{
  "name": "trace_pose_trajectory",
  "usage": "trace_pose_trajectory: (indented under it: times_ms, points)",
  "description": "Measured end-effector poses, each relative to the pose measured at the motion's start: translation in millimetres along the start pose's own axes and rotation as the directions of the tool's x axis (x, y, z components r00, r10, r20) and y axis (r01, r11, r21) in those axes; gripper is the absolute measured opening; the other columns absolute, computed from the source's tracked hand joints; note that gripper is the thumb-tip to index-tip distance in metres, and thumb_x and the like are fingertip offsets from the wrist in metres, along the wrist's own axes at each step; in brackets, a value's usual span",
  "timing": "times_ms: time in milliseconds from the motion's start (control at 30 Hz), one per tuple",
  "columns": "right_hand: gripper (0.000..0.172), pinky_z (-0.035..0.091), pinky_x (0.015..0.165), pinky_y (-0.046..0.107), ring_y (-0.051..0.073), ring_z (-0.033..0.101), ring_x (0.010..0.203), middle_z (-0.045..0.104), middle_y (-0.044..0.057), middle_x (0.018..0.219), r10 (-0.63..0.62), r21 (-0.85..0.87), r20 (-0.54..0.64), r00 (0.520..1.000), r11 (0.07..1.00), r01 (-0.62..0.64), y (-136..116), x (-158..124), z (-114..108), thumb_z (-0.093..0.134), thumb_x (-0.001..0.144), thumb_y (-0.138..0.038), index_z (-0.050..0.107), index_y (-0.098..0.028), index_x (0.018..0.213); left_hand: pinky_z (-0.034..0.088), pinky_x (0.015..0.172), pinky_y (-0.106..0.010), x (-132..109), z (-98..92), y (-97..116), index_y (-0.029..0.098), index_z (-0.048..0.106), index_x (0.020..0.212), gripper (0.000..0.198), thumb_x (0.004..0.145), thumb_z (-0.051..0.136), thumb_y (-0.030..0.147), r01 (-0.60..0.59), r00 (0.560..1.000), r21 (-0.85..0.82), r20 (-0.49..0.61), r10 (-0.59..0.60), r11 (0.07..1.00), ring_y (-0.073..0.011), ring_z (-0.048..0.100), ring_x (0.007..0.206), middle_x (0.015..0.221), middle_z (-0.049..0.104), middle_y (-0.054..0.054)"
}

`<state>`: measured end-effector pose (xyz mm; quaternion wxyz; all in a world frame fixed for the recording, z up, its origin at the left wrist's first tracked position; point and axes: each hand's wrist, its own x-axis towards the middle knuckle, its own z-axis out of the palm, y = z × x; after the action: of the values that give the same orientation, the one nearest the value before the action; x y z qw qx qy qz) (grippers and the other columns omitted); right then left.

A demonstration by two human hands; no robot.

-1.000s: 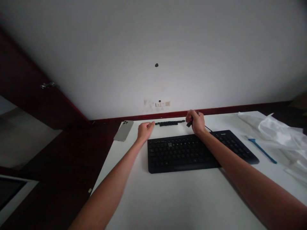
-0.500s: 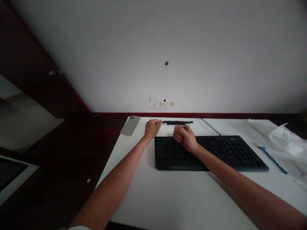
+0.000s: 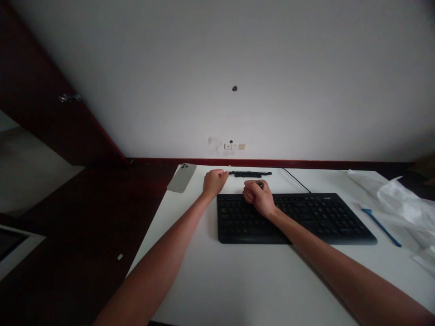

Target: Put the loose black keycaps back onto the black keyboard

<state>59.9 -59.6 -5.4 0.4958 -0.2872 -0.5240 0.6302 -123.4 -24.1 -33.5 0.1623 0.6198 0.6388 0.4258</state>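
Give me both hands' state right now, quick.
Left hand: closed in a loose fist on the table, nothing visible in it.
Right hand: closed on a small dark object over the keyboard.

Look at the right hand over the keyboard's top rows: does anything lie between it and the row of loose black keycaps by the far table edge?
Nothing visible does. The right hand, fisted on a small dark object, is over the keyboard; only bare white table separates it from the keycap row.
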Motion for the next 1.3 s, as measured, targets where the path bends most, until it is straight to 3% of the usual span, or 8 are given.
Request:
trace_pose_trajectory:
  times_ms: [133, 333, 567, 700, 800, 933, 1133, 1300]
  points:
    - [0.052, 0.013, 0.041, 0.028, 0.006, 0.019, 0.038, 0.022, -0.009, 0.044, 0.012, 0.044, -0.034, 0.999, 0.999, -0.011, -0.3, 0.2, 0.9, 0.067, 0.085, -0.039, 0.031, -0.025, 0.051, 0.019, 0.059, -0.03, -0.4, 0.0, 0.7, 0.02, 0.029, 0.056, 0.048, 0.09, 0.055, 0.042, 0.007, 1.0, 0.005, 0.009, -0.007, 1.0, -0.0114, 0.03, 0.054, 0.053, 0.028, 0.005]
    - [0.054, 0.018, 0.041, 0.028, 0.007, 0.026, 0.039, 0.029, -0.006, 0.042, -0.011, -0.112, -0.039, 0.999, 0.994, 0.006, 2.2, -7.1, 2.2, 0.067, 0.085, -0.041, 0.036, -0.023, 0.046, 0.019, 0.059, -0.03, -0.4, 0.0, 0.7, 0.02, 0.029, 0.056, 0.048, 0.091, 0.055, 0.041, 0.0, 1.0, 0.003, 0.004, 0.0, 1.0, -0.0117, 0.029, 0.055, 0.053, 0.027, 0.005]
    - [0.053, 0.013, 0.04, 0.026, 0.006, 0.018, 0.038, 0.021, -0.01, 0.044, 0.058, 0.062, -0.042, 0.997, 0.997, -0.055, -0.3, 3.4, -5.0, 0.071, 0.082, -0.039, 0.031, -0.025, 0.05, 0.018, 0.059, -0.03, 3.6, 1.9, -2.6, 0.02, 0.03, 0.056, 0.048, 0.09, 0.055, 0.041, 0.004, 1.0, -0.007, -0.007, -0.004, 1.0, -0.0113, 0.03, 0.054, 0.054, 0.027, 0.005]
    - [0.052, 0.011, 0.038, 0.024, 0.005, 0.015, 0.039, 0.019, -0.01, 0.045, -0.02, 0.117, -0.211, 0.977, 0.992, 0.046, -30.1, 18.9, -37.3, 0.073, 0.078, -0.033, 0.029, -0.024, 0.051, 0.019, 0.059, -0.029, 4.3, 1.2, -3.9, 0.02, 0.032, 0.056, 0.048, 0.091, 0.055, 0.042, -0.014, 1.0, -0.004, -0.009, 0.014, 1.0, -0.0112, 0.03, 0.055, 0.054, 0.028, 0.005]
    - [0.049, 0.012, 0.036, 0.024, 0.005, 0.014, 0.039, 0.019, -0.01, 0.046, -0.118, 0.106, -0.384, 0.916, 0.98, 0.171, -48.5, 24.0, -76.1, 0.071, 0.077, -0.027, 0.029, -0.024, 0.053, 0.022, 0.06, -0.028, 4.0, 0.0, -3.0, 0.02, 0.034, 0.056, 0.047, 0.092, 0.055, 0.042, -0.012, 1.0, 0.01, 0.006, 0.012, 1.0, -0.0114, 0.032, 0.055, 0.054, 0.031, 0.005]
    - [0.049, 0.014, 0.034, 0.022, 0.005, 0.016, 0.04, 0.019, -0.01, 0.047, -0.126, 0.066, -0.529, 0.839, 0.98, 0.189, -49.3, 16.2, -119.9, 0.071, 0.075, -0.023, 0.027, -0.024, 0.054, 0.025, 0.061, -0.026, 2.0, -1.4, -1.4, 0.019, 0.04, 0.058, 0.044, 0.093, 0.055, 0.043, -0.013, 0.999, 0.036, 0.031, 0.012, 0.999, -0.0116, 0.037, 0.056, 0.055, 0.037, 0.005]
    - [0.049, 0.019, 0.033, 0.022, 0.006, 0.018, 0.041, 0.019, -0.009, 0.048, -0.018, 0.156, -0.504, 0.864, 0.982, 0.111, -42.5, 8.8, -136.2, 0.07, 0.078, -0.023, 0.026, -0.024, 0.056, 0.034, 0.064, -0.023, 0.5, -8.8, 2.9, 0.024, 0.073, 0.102, 0.022, 0.093, 0.059, 0.04, -0.146, 0.97, 0.079, 0.209, 0.127, 0.986, -0.013, 0.049, 0.061, 0.064, 0.052, 0.006]
    - [0.05, 0.021, 0.033, 0.022, 0.006, 0.019, 0.042, 0.019, -0.01, 0.05, -0.027, 0.131, -0.485, 0.874, 0.986, 0.103, -42.9, 10.4, -134.4, 0.074, 0.077, -0.026, 0.027, -0.024, 0.06, 0.044, 0.073, -0.025, 5.2, -16.2, 9.6, 0.033, 0.067, 0.139, 0.044, 0.095, 0.059, 0.03, -0.332, 0.895, 0.241, 0.386, 0.224, 0.912, -0.0166, 0.061, 0.075, 0.088, 0.069, 0.0]
